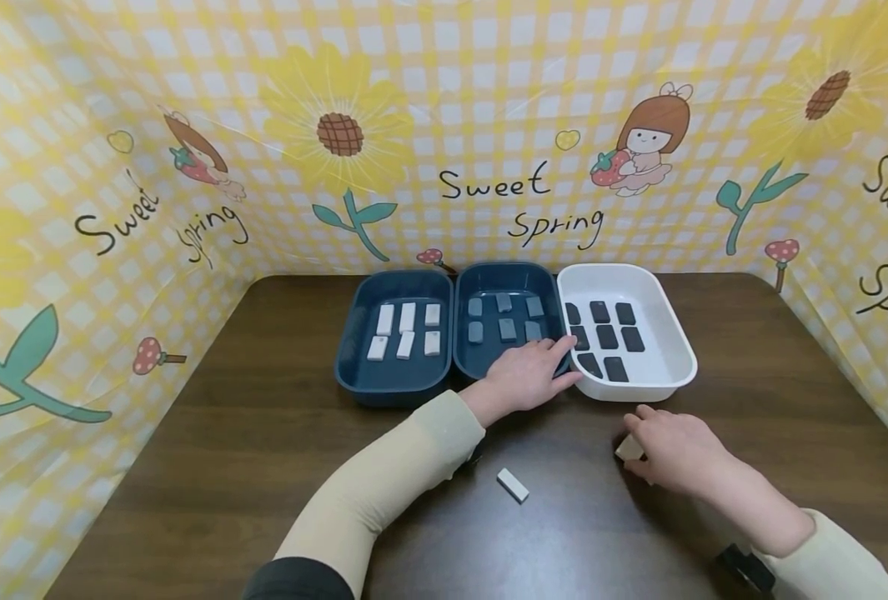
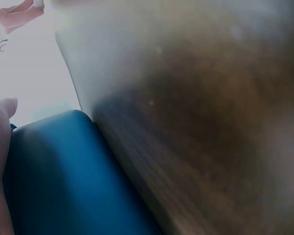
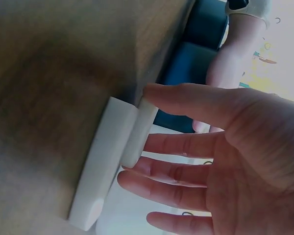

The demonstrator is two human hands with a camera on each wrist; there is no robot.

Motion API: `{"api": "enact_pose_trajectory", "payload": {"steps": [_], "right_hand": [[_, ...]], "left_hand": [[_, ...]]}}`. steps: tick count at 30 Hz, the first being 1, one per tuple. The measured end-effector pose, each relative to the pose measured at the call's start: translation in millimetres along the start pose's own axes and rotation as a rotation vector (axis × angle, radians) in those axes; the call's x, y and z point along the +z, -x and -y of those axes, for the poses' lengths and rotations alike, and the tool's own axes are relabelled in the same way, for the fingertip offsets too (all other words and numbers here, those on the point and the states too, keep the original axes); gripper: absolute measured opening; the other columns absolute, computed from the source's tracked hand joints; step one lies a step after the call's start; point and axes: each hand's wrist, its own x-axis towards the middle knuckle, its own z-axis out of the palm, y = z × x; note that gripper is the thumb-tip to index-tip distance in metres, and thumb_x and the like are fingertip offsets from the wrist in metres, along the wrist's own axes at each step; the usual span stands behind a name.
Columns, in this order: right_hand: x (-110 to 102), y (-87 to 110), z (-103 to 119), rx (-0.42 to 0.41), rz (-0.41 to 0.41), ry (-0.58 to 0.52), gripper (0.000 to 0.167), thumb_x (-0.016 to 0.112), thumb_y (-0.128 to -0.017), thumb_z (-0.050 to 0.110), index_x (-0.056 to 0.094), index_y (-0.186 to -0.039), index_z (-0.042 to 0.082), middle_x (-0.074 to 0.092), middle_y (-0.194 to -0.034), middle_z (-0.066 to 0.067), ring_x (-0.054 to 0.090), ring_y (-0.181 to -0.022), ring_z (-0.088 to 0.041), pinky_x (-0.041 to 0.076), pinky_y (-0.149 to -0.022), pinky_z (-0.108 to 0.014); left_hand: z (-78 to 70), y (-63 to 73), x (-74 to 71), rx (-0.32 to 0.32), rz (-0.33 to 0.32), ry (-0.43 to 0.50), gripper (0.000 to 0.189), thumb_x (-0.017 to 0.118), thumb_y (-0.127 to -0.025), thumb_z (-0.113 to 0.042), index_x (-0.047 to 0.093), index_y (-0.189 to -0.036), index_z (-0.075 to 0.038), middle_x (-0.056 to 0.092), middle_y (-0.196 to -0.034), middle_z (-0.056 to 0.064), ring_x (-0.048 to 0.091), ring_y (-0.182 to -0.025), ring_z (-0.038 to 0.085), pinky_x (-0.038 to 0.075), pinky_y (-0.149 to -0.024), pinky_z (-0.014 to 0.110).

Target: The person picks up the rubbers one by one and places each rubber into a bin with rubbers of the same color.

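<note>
My right hand (image 1: 672,450) pinches a small whitish block (image 3: 139,132) between thumb and fingertips, in front of the white bin (image 1: 672,387). In the right wrist view a longer white block (image 3: 103,161) shows right beside the pinched one. My left hand (image 1: 524,375) rests over the adjoining rims of the middle blue bin (image 1: 468,367) and the white bin, fingers and thumb spread. The white bin contains several black tiles (image 1: 607,337); some are partly hidden by its left wall. Several blue-grey tiles (image 1: 505,303) lie in the middle bin.
To the left, another dark blue bin (image 1: 349,379) holds several white tiles (image 1: 386,320). A single white block (image 1: 513,485) lies on the brown table (image 1: 211,467), between the forearms. Yellow checked cloth (image 1: 444,100) stands behind the bins and along both sides.
</note>
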Motion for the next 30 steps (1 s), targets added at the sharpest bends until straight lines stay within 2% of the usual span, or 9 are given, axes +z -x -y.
{"api": "enact_pose_trajectory", "payload": {"steps": [6, 12, 17, 21, 25, 28, 30], "right_hand": [[-4.9, -0.9, -1.5, -0.012, -0.01, -0.02, 0.036, 0.086, -0.072, 0.023, 0.065, -0.097, 0.008, 0.053, -0.081, 0.0, 0.05, -0.063, -0.014, 0.044, -0.053, -0.032], [-7.8, 1.6, -4.2, -0.039, -0.063, -0.042, 0.039, 0.086, -0.071, 0.022, 0.065, -0.1, 0.007, 0.052, -0.083, 0.001, 0.05, -0.061, -0.013, 0.044, -0.052, -0.033], [-11.7, -0.9, -2.3, -0.078, -0.116, -0.039, 0.04, 0.088, -0.069, 0.022, 0.066, -0.1, 0.008, 0.052, -0.082, 0.003, 0.051, -0.061, -0.012, 0.044, -0.053, -0.032], [-14.7, -7.2, -1.2, -0.117, -0.155, -0.042, 0.04, 0.088, -0.069, 0.021, 0.066, -0.1, 0.01, 0.054, -0.083, 0.004, 0.052, -0.062, -0.012, 0.046, -0.055, -0.033], [-20.1, -13.1, 0.6, -0.145, -0.168, -0.047, 0.039, 0.087, -0.07, 0.021, 0.067, -0.101, 0.009, 0.055, -0.082, 0.004, 0.051, -0.062, -0.012, 0.045, -0.055, -0.031], [-24.1, -16.5, 2.3, -0.171, -0.182, -0.053, 0.039, 0.087, -0.071, 0.021, 0.067, -0.103, 0.009, 0.053, -0.081, 0.004, 0.05, -0.062, -0.011, 0.044, -0.054, -0.029], [-25.8, -17.8, 3.4, -0.184, -0.19, -0.06, 0.039, 0.087, -0.071, 0.021, 0.068, -0.104, 0.009, 0.053, -0.08, 0.004, 0.05, -0.063, -0.01, 0.043, -0.054, -0.028]], "left_hand": [[0.0, 0.6, 0.6, 0.017, -0.024, -0.014, 0.063, 0.04, -0.098, -0.058, 0.031, -0.15, -0.025, 0.051, -0.141, 0.004, 0.055, -0.115, 0.018, 0.049, -0.092, 0.035], [-1.3, 0.8, -2.8, 0.072, -0.076, -0.133, 0.062, 0.038, -0.099, -0.057, 0.037, -0.149, -0.021, 0.057, -0.134, 0.002, 0.059, -0.104, 0.015, 0.052, -0.081, 0.028], [2.9, 8.8, -15.5, 0.094, -0.109, -0.2, 0.061, 0.038, -0.099, -0.057, 0.041, -0.147, -0.02, 0.057, -0.134, 0.003, 0.058, -0.11, 0.016, 0.052, -0.082, 0.029], [18.2, 26.1, -25.4, 0.117, -0.181, -0.167, 0.059, 0.04, -0.1, -0.055, 0.046, -0.144, -0.017, 0.056, -0.136, 0.004, 0.056, -0.117, 0.019, 0.049, -0.091, 0.035], [37.2, 52.3, -31.6, 0.114, -0.245, -0.096, 0.055, 0.042, -0.1, -0.053, 0.052, -0.139, -0.016, 0.055, -0.136, 0.004, 0.052, -0.122, 0.02, 0.041, -0.101, 0.041], [53.8, 72.2, -36.3, 0.083, -0.273, -0.063, 0.051, 0.047, -0.099, -0.051, 0.056, -0.136, -0.016, 0.056, -0.135, 0.004, 0.052, -0.122, 0.021, 0.041, -0.101, 0.043], [67.0, 83.2, -38.0, 0.042, -0.27, -0.067, 0.051, 0.049, -0.099, -0.05, 0.056, -0.135, -0.015, 0.055, -0.136, 0.006, 0.05, -0.123, 0.023, 0.041, -0.101, 0.044]]}}
